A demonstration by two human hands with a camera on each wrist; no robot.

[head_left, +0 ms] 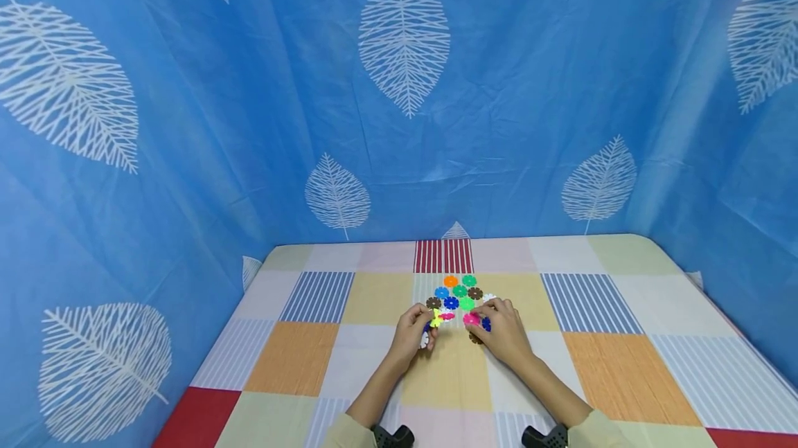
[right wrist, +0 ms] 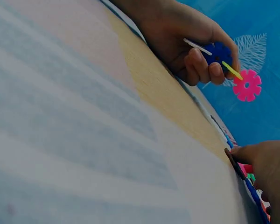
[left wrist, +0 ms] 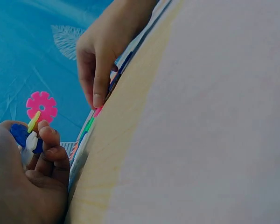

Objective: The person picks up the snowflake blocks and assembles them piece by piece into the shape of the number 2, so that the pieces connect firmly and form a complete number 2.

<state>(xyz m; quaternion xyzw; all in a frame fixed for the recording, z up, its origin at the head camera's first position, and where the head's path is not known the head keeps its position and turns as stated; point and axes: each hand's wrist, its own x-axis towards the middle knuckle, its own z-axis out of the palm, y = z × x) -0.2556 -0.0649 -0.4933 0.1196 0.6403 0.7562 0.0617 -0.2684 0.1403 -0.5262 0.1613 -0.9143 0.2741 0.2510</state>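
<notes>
My left hand (head_left: 408, 336) holds a small chain of slotted plastic flower discs off the cloth, its fingers curled round them. In that chain a white disc (head_left: 424, 341), a dark blue disc (right wrist: 218, 50), a yellow disc (head_left: 436, 319) and a pink disc (right wrist: 254, 91) are joined edge to edge, the pink at the free end. To the right, my right hand (head_left: 506, 332) reaches down to the table and pinches a second pink disc (head_left: 470, 319) lying flat. Beside its fingers lie a blue disc (head_left: 487, 324) and a brown disc (head_left: 476, 338), partly covered by the hand.
Beyond the hands lies a loose cluster of discs, among them an orange disc (head_left: 450, 282), a light blue disc (head_left: 441, 292) and a bright green disc (head_left: 466, 304). A patchwork cloth (head_left: 293, 358) covers the table. Blue leaf-print curtains (head_left: 499, 122) stand around it.
</notes>
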